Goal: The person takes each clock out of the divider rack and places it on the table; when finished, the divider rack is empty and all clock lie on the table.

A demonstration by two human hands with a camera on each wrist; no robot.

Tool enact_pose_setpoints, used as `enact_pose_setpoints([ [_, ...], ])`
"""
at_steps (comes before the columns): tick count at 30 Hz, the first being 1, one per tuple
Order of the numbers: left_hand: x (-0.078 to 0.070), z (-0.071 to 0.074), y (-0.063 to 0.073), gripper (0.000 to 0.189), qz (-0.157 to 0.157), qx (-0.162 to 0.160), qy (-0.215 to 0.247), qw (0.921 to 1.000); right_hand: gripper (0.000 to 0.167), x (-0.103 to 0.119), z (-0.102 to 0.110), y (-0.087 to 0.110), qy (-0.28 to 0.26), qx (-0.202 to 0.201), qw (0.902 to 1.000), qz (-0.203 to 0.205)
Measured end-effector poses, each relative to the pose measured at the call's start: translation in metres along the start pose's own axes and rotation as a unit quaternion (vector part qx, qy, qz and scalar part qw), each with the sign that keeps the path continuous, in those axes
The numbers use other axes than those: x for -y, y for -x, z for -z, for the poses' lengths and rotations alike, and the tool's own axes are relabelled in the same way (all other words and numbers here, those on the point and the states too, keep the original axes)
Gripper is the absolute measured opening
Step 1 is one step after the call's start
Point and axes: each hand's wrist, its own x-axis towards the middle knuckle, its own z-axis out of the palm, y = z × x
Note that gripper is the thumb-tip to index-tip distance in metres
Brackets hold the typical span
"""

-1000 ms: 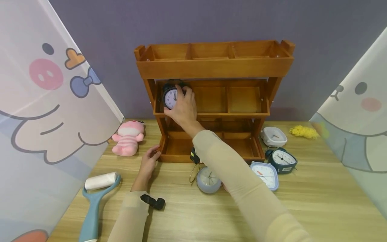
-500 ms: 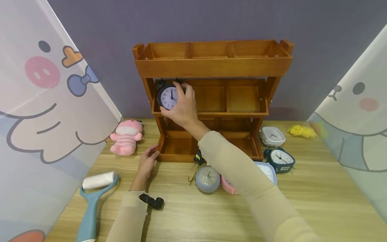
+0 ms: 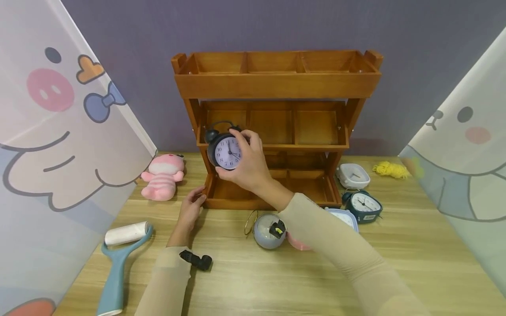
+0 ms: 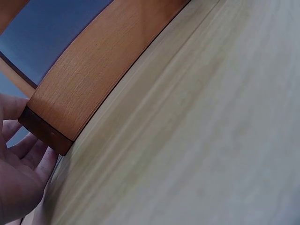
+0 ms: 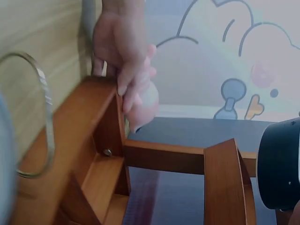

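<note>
My right hand (image 3: 254, 169) grips a black twin-bell alarm clock (image 3: 228, 153), thumb under its rim and fingers over the top right. The clock, its white face turned toward me, is in front of the wooden three-tier shelf (image 3: 276, 86), just below the middle tier's left compartment. In the right wrist view the black clock body (image 5: 277, 164) shows at the right edge. Low at the shelf's front left corner, my left hand (image 3: 191, 211) holds the bottom tier; the left wrist view has its thumb and fingers on either side of the corner (image 4: 46, 131).
A round grey clock (image 3: 269, 232) lies before the shelf, beside a pink clock (image 3: 297, 242) partly under my sleeve. To the right are a blue clock (image 3: 344, 217), dark green clock (image 3: 361, 205), white clock (image 3: 353, 175) and yellow string (image 3: 391, 170). Left: pink plush (image 3: 163, 177), lint roller (image 3: 118, 263).
My right hand has drawn the black alarm clock out of the middle tier's left compartment, down and toward me. My left hand stays at the shelf corner.
</note>
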Motion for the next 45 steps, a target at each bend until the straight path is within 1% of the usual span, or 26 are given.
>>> enact_pose_setpoints([
  [5,0.003,0.0,-0.001,0.04,-0.006,-0.003,-0.005,1.0,0.088,-0.004,0.009,0.025,-0.007,0.03,0.9991,-0.029],
  [8,0.003,0.0,-0.002,0.041,-0.007,-0.003,-0.002,1.0,0.088,-0.006,0.012,0.039,-0.013,0.058,0.9967,-0.055],
  [10,0.002,0.001,-0.003,0.041,-0.001,0.0,-0.001,1.0,0.088,-0.007,0.013,0.048,-0.016,0.079,0.9939,-0.075],
  [12,-0.003,0.001,-0.001,0.041,0.007,0.005,-0.001,1.0,0.088,-0.008,0.012,0.057,-0.016,0.098,0.9904,-0.096],
  [15,-0.014,-0.001,0.005,0.041,0.007,0.013,-0.004,0.9999,0.087,-0.006,0.011,0.067,-0.015,0.125,0.9839,-0.127],
  [16,-0.014,-0.001,0.005,0.041,0.006,0.013,-0.003,0.9999,0.087,-0.005,0.01,0.07,-0.015,0.133,0.9817,-0.136],
  [18,-0.012,-0.001,0.004,0.041,-0.001,0.011,-0.005,0.9999,0.087,-0.003,0.007,0.076,-0.013,0.149,0.9768,-0.153],
  [21,0.0,0.001,-0.003,0.04,-0.009,0.004,-0.007,0.9999,0.085,-0.001,0.002,0.083,-0.007,0.175,0.9703,-0.167],
  [22,0.004,0.002,-0.006,0.04,-0.011,0.002,-0.007,0.9999,0.084,-0.001,0.0,0.085,-0.004,0.184,0.9682,-0.17],
  [23,0.005,0.002,-0.006,0.04,-0.014,0.001,-0.011,0.9998,0.083,-0.001,-0.002,0.088,0.0,0.193,0.9661,-0.172],
  [28,0.005,0.001,-0.005,0.039,-0.018,0.001,-0.022,0.9996,0.082,-0.001,-0.012,0.098,0.016,0.225,0.9582,-0.177],
  [32,0.003,0.001,-0.004,0.039,-0.014,-0.002,-0.015,0.9998,0.082,-0.003,-0.021,0.105,0.017,0.229,0.9567,-0.179],
  [35,0.002,0.001,-0.005,0.04,-0.003,0.0,-0.011,0.9999,0.082,-0.006,-0.029,0.109,0.017,0.229,0.9568,-0.179],
  [39,-0.003,0.001,-0.003,0.04,0.012,0.003,-0.005,0.9999,0.083,-0.009,-0.039,0.11,0.037,0.24,0.9545,-0.173],
  [42,-0.011,0.0,0.001,0.04,0.012,0.005,-0.006,0.9999,0.084,-0.012,-0.045,0.11,0.059,0.251,0.9514,-0.168],
  [45,-0.013,-0.001,0.002,0.04,0.013,0.005,-0.004,0.9999,0.084,-0.013,-0.048,0.111,0.071,0.257,0.9495,-0.166],
])
